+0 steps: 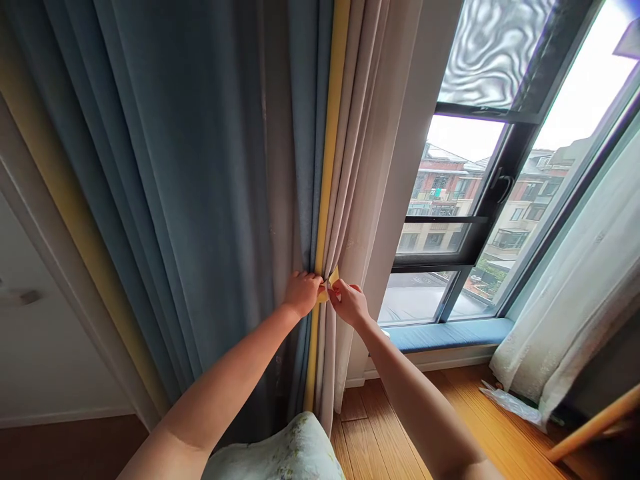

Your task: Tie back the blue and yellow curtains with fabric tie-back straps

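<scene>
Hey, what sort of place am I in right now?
Probably a room in a home, though which room I can't tell. The long blue-and-yellow curtains, the blue padded ledge under the window and the wooden floor suggest it.

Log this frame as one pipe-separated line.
left hand: closed on yellow band | right hand: pinching yellow band | striped curtain: drawn narrow at yellow band | window: right of curtain
</scene>
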The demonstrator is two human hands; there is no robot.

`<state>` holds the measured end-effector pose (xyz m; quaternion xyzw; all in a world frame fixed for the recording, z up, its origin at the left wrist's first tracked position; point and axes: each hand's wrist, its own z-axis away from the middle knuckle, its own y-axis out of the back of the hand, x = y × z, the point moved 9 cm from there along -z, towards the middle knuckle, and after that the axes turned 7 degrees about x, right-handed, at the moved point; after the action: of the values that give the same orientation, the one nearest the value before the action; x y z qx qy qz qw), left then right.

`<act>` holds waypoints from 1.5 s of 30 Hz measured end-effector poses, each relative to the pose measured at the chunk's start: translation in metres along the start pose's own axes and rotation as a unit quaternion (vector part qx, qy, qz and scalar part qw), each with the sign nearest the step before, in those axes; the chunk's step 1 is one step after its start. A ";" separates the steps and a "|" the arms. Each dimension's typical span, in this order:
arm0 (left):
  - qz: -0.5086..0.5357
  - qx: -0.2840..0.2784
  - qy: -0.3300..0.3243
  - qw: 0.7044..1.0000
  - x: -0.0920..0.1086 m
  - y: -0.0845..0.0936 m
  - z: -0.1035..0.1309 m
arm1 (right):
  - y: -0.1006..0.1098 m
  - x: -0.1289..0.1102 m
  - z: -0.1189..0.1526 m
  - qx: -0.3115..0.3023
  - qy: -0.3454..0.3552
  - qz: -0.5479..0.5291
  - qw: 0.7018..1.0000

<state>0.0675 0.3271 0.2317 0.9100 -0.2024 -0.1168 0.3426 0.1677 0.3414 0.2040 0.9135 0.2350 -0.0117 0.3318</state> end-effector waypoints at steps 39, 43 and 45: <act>0.010 -0.049 -0.008 0.999 -0.029 -0.004 0.010 | 0.021 0.055 0.006 0.024 -0.103 -0.020 0.994; -0.013 -0.066 0.050 0.997 -0.074 0.003 0.020 | 0.035 0.124 0.012 0.056 -0.222 -0.085 0.970; -0.004 -0.061 0.050 0.997 -0.082 0.008 0.026 | 0.037 0.144 0.014 0.081 -0.248 -0.159 0.952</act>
<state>-0.0172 0.3436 0.2238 0.8930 -0.1738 -0.0851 0.4062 0.3140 0.3683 0.1896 0.8565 0.2856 -0.3092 0.2987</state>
